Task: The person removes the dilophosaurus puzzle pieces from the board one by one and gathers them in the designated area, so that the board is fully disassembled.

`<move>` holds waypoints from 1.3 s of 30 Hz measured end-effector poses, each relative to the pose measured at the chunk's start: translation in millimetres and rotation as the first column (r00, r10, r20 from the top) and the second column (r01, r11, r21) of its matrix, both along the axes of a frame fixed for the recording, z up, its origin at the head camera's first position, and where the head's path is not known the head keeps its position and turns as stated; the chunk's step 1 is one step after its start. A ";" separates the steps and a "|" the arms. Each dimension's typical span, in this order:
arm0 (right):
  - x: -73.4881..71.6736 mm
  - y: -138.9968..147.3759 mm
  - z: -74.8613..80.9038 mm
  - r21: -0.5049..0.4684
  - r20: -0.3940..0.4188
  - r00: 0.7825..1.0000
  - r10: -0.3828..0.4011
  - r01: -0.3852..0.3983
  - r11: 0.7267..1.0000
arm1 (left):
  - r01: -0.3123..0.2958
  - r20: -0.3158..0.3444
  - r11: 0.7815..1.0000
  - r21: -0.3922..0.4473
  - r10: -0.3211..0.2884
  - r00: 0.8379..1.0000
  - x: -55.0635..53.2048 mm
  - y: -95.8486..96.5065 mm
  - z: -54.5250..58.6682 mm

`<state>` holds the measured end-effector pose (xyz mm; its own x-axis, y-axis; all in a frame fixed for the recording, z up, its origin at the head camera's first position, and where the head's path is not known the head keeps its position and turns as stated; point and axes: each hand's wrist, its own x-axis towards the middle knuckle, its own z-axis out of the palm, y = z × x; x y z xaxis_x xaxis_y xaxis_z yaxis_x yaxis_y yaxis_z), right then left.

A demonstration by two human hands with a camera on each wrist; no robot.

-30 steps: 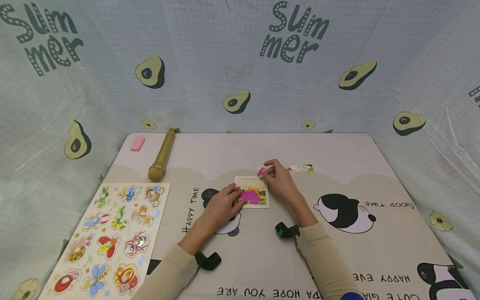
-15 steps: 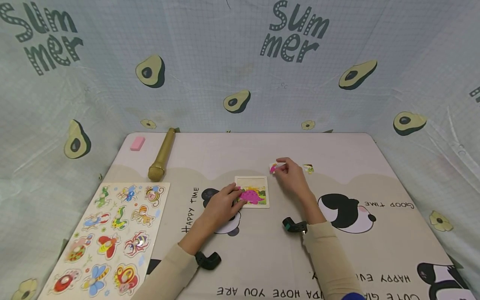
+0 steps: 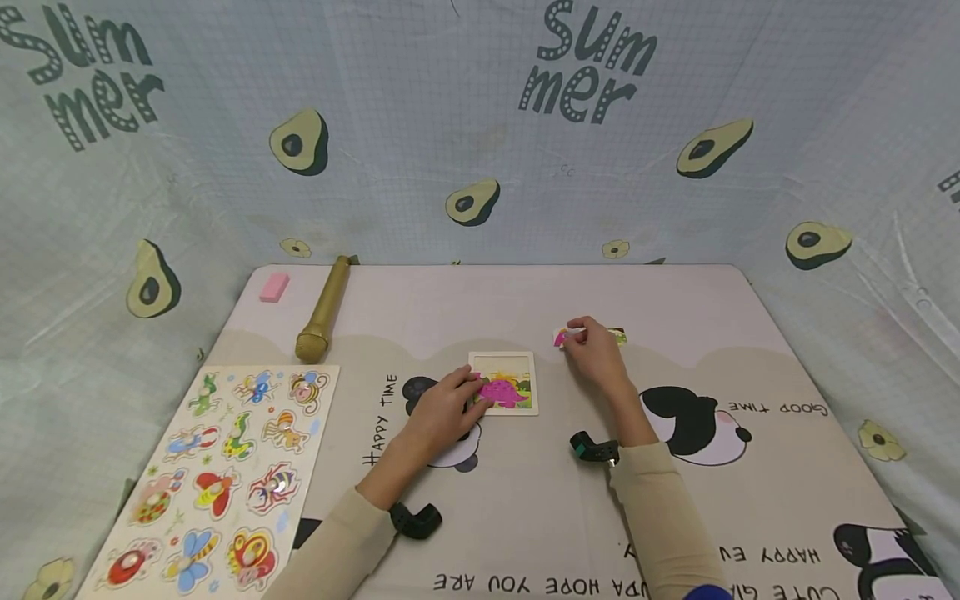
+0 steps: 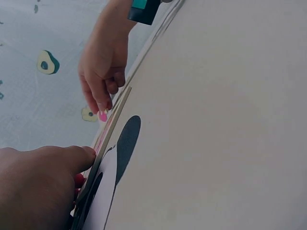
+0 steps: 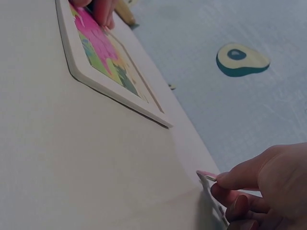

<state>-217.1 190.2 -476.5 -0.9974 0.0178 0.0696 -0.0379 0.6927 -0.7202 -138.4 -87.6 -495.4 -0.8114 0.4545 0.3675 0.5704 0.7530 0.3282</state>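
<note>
Avocado-print cloth (image 3: 390, 108) behind, pale table (image 3: 675, 308) below: thin piece, thin pinch

Well left of the wooden tray (image 5: 120, 93) lies an insect board (image 3: 180, 410); a gold microphone (image 3: 324, 312) sits left of the tray and farther back. On the tray's left edge rests the left hand (image 3: 442, 412), fingers relaxed rather than wrapped round, partly covering the dinosaur picture (image 3: 506, 393). Uneven pressure there could skid the tray or shift the fitted pieces. Its far strip is unfilled.

Right of the tray and slightly beyond it, the right hand (image 3: 600, 358) has thumb and forefinger closed on a pink puzzle piece (image 3: 559, 338). So thin an edge offers little purchase, so it could slip. Just right of that piece, a greenish piece (image 3: 621, 336) could be nudged by the curled fingers; what lies beneath them I cannot tell.
</note>
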 end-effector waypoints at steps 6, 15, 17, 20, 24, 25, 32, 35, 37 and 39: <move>0.0 0.2 0.3 0.044 -0.014 1.000 -0.004 0.005 0.999 | -0.001 -0.001 1.000 -0.001 0.001 1.000 -0.2 0.1 0.1; 2.8 -1.5 3.3 0.064 0.007 0.999 -0.037 0.036 0.997 | -0.002 0.004 1.000 -0.002 0.002 1.000 -0.3 0.5 0.2; 3.0 -1.2 3.5 0.067 0.013 0.999 -0.038 0.037 0.997 | -0.001 0.002 1.000 -0.001 0.001 1.000 -0.5 0.3 0.2; 3.1 -1.0 3.9 0.065 0.026 0.999 -0.035 0.033 0.997 | 0.004 -0.004 1.000 -0.002 -0.004 1.000 -1.2 0.1 -0.2; 3.4 -1.4 3.1 0.069 0.041 0.999 -0.026 0.023 0.997 | 0.008 -0.026 1.000 -0.003 -0.008 1.000 -1.9 0.1 -1.4; 3.4 -1.5 2.5 0.074 0.042 0.999 -0.023 0.020 0.997 | 0.008 -0.027 1.000 -0.002 -0.008 1.000 -2.0 0.1 -1.5; 2.4 -4.2 0.1 0.106 -0.003 1.000 0.005 -0.005 0.994 | -0.008 0.020 1.000 -0.006 0.008 1.000 -0.9 0.6 0.5; 1.6 -6.1 -0.5 0.109 -0.010 1.000 0.008 -0.007 0.994 | -0.011 0.039 1.000 -0.005 0.012 0.999 -0.3 0.8 1.5; 1.4 -7.5 -0.9 0.105 -0.003 1.000 0.004 -0.004 0.994 | -0.012 0.044 1.000 -0.006 0.012 0.999 0.0 0.9 1.9; 1.4 -8.4 -1.5 0.102 0.003 1.000 -0.001 0.000 0.995 | -0.012 0.045 1.000 -0.008 0.012 0.999 0.1 1.1 2.1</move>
<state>-215.7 181.9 -478.1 -0.9976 0.0112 0.0678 -0.0353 0.7626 -0.6459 -138.3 -86.6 -493.4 -0.8323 0.4471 0.3276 0.5462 0.7621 0.3477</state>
